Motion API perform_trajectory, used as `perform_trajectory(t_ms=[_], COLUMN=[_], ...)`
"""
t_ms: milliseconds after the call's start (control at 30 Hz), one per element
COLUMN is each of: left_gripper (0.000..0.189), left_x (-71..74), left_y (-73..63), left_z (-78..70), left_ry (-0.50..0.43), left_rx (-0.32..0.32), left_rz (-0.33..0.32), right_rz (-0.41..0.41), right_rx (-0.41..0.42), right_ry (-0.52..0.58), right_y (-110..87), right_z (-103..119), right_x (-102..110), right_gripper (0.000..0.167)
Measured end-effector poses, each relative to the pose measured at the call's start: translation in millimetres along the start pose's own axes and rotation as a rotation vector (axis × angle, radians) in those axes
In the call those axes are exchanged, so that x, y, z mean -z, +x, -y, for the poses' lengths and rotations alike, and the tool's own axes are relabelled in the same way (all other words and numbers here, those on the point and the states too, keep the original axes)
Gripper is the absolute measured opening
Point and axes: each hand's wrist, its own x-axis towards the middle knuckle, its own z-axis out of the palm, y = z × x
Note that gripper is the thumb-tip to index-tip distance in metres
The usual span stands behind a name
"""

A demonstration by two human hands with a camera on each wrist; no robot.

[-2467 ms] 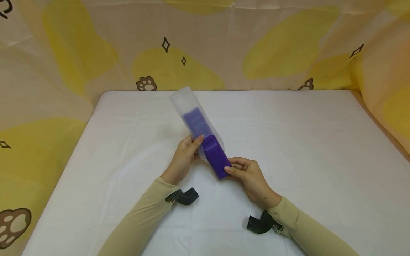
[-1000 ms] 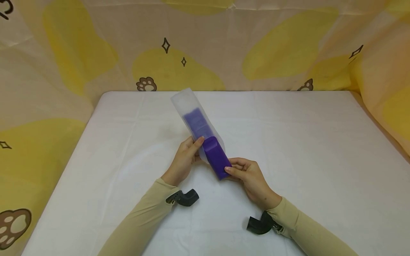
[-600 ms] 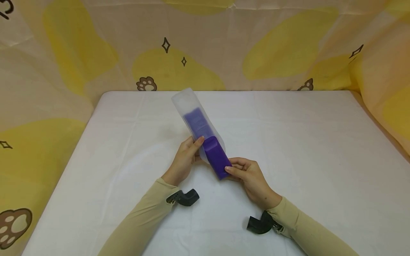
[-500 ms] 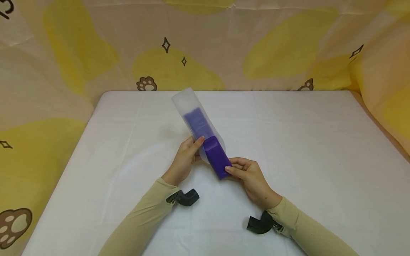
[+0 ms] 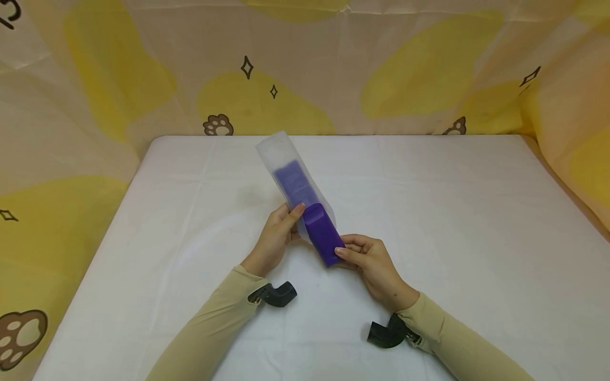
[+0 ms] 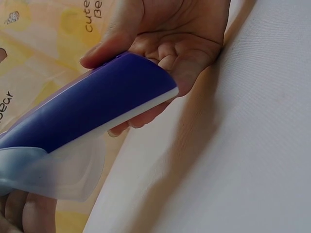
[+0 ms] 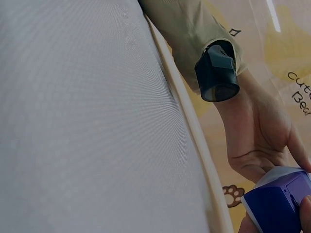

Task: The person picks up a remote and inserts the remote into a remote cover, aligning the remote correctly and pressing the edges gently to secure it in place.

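Observation:
A long tool with a purple handle [image 5: 325, 235] sits partly inside a frosted translucent sleeve [image 5: 274, 148]. The handle has a white underside, and its purple inner part shows through the sleeve. My left hand [image 5: 272, 236] grips the sleeve around its near end, thumb on top by the purple edge. My right hand [image 5: 376, 267] pinches the handle's near end, thumb above and fingers beneath. The left wrist view shows the purple handle [image 6: 97, 99] reaching from the right hand's palm into the sleeve [image 6: 73, 170]. In the right wrist view, the handle's end [image 7: 274, 208] has a lighter purple panel.
A white-covered table [image 5: 452, 211] lies under both hands. Behind it and at the sides hangs a yellow and cream patterned cloth [image 5: 429, 69]. Black wrist cameras stick out from the left cuff [image 5: 278, 294] and right cuff [image 5: 383, 334], close above the table.
Both hands keep the same grips. The sleeve's far end has shifted very slightly to the right; the handle stays nearly still.

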Motion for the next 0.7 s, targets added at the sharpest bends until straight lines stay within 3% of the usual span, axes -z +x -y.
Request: perform_trajectory(t_ms=[700], left_gripper=[0.042], left_x=[-1.3], left_y=[-1.7], left_z=[1.4], left_ry=[0.028], left_rx=[0.012], left_rz=[0.006], right_rz=[0.016], right_rx=[0.000], right_ry=[-0.005], right_y=[0.5], right_z=[0.3], right_x=[1.1], right_gripper=[0.030])
